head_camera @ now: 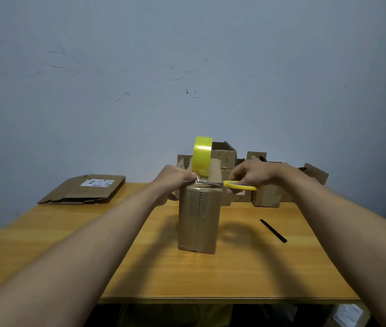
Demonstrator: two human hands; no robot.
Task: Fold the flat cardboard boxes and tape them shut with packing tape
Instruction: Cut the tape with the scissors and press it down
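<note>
On the wooden table [246, 267] mid-width, a taped cardboard box [199, 218] stands upright; left hand [174, 181] pinches the tape strip [196, 181] off the yellow roll [202, 156], right hand [254, 174] grips yellow-handled scissors [229, 184] at it.

Brown cardboard box [198, 218]: folded, upright at frame centre, clear tape along its front seam. Yellow tape roll [202, 156]: on edge atop the box. Flat cardboard boxes [86, 188]: stacked at centre left. Folded boxes [267, 187]: grouped behind, centre right.
</note>
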